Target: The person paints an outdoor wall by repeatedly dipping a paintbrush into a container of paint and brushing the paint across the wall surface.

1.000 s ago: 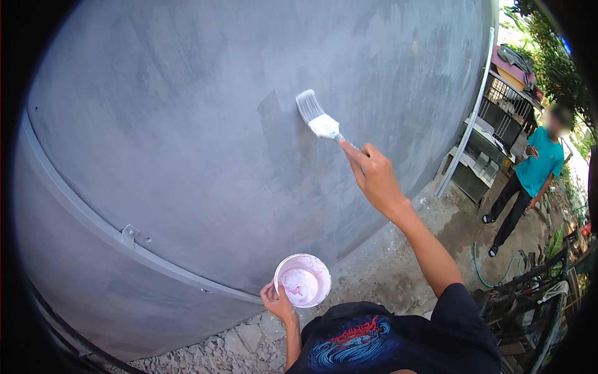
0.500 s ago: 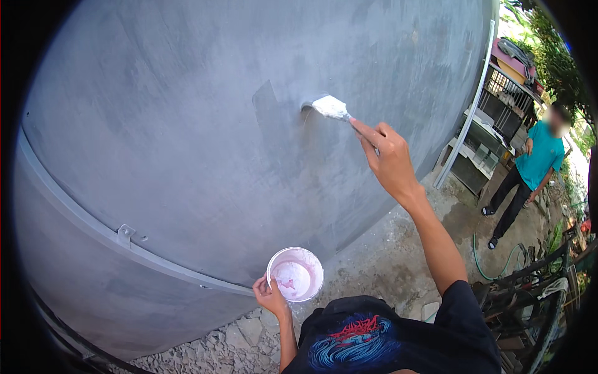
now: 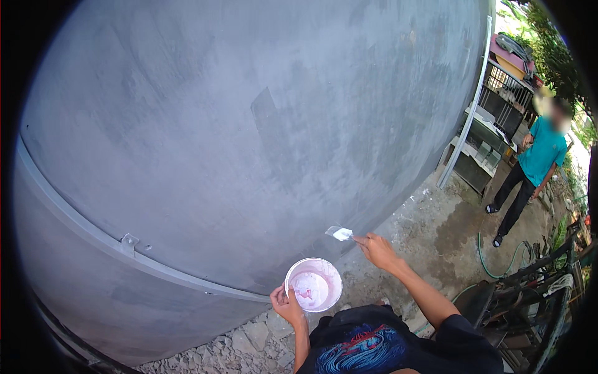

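Fingers point(image 3: 364, 240) around brush point(image 3: 342, 234), bristles point(image 3: 331, 230) leftward

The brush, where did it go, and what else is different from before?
The right hand has brought the brush down from higher up in front of the gray wall to near the bucket. Nothing was picked up or let go. The left hand still holds the bucket.

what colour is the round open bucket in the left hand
The round open bucket is pale pinkish white; the head view shows it.
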Motion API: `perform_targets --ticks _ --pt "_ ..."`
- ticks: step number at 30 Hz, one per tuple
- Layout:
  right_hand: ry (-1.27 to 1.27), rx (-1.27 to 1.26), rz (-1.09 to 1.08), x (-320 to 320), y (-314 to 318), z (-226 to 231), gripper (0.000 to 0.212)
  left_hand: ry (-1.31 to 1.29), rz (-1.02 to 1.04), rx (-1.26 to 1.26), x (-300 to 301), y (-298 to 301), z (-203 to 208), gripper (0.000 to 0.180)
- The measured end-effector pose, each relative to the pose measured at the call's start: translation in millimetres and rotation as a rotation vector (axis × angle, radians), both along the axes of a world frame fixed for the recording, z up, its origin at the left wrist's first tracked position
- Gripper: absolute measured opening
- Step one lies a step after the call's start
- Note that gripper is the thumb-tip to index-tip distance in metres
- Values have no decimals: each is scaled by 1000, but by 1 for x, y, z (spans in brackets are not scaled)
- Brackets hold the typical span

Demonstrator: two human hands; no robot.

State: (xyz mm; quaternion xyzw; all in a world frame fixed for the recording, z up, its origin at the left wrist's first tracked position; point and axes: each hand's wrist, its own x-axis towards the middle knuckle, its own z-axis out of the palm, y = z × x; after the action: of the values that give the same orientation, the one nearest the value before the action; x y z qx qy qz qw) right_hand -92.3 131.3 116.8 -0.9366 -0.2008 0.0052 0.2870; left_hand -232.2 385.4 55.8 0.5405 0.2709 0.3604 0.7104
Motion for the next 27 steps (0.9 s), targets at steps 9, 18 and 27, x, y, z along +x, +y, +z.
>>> perform_targets --ticks 9,18,27 --pt "206 446 -250 -130 -60 41 35 95 -236 84 13 -23 -10 30" --pt "208 102 -156 -191 -98 50 33 46 -649 349 40 -106 28 28" --pt "166 108 -356 -272 -138 47 41 -43 -805 565 -7 -196 62 24"
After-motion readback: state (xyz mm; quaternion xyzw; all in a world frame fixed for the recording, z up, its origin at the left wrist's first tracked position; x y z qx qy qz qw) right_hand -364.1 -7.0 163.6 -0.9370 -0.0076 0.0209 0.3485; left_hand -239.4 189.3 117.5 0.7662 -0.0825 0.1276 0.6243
